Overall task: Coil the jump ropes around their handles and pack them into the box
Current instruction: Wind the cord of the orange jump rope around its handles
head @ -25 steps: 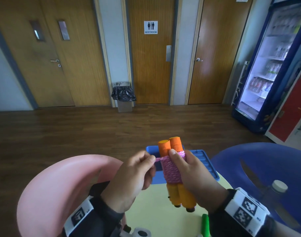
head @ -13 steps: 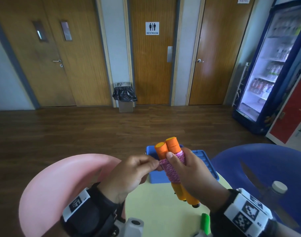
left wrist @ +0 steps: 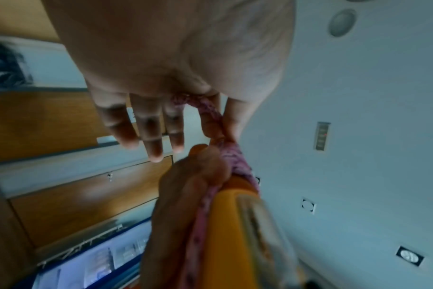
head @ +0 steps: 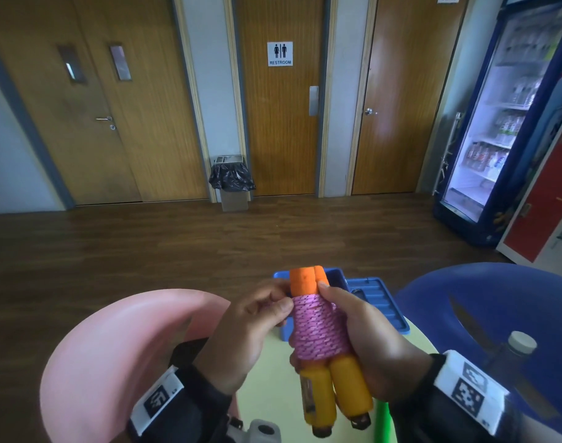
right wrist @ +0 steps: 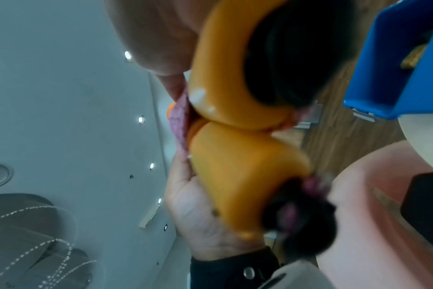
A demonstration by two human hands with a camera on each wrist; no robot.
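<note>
My right hand (head: 366,343) grips a pair of orange jump rope handles (head: 334,394) held side by side, upright above the table. Pink rope (head: 318,330) is coiled tightly round their middle. My left hand (head: 257,318) pinches the loose rope end at the top left of the coil; the left wrist view shows this rope end (left wrist: 210,109) between thumb and forefinger. The right wrist view shows the handles (right wrist: 235,168) from their lower ends. Behind the hands the blue box (head: 378,302) lies open on the table, its inside mostly hidden.
A pale yellow round table (head: 273,388) stands below the hands. A pink chair (head: 120,353) stands at the left, a blue chair (head: 497,302) at the right with a capped bottle (head: 513,350) before it. A green object (head: 381,420) lies near the table's front edge.
The bundle has been tipped back and lowered toward me, its lower ends now nearer the camera. My left hand stays pinched on the rope end and has closed in against the coil's top.
</note>
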